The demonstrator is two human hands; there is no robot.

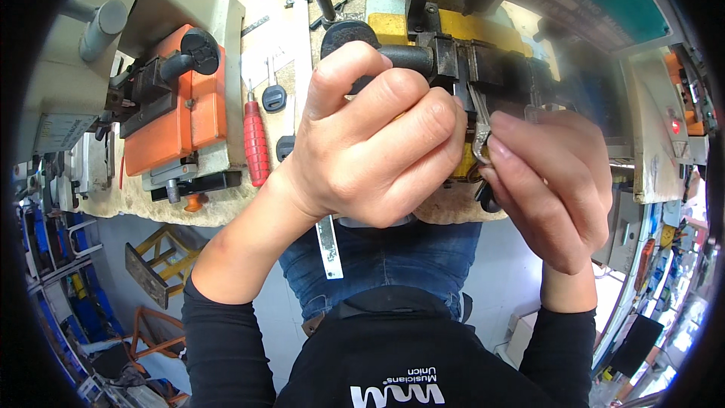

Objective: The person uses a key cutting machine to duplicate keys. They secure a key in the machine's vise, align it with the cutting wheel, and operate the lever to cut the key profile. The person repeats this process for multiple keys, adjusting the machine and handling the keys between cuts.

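Note:
My left hand (381, 136) is curled at the clamp of the yellow key cutting machine (385, 29). Its index finger hooks over the black clamp knob (349, 33), and the thumb and inner fingertips are hidden. To the right, my right hand (555, 181) pinches the rounded end of a silver metal key (480, 134) between thumb and fingers. The key's narrow part points up toward the dark clamp jaws (489, 64). Below those fingertips a small black piece (487, 198) shows, mostly covered by the hand.
An orange key machine (170, 113) stands at the left. Between the machines lie a red-handled screwdriver (255, 140), a black-headed key (274, 97) and a long metal caliper (303, 38). A clear shield (581, 53) covers the right side. Below the bench stands a yellow stool (162, 257).

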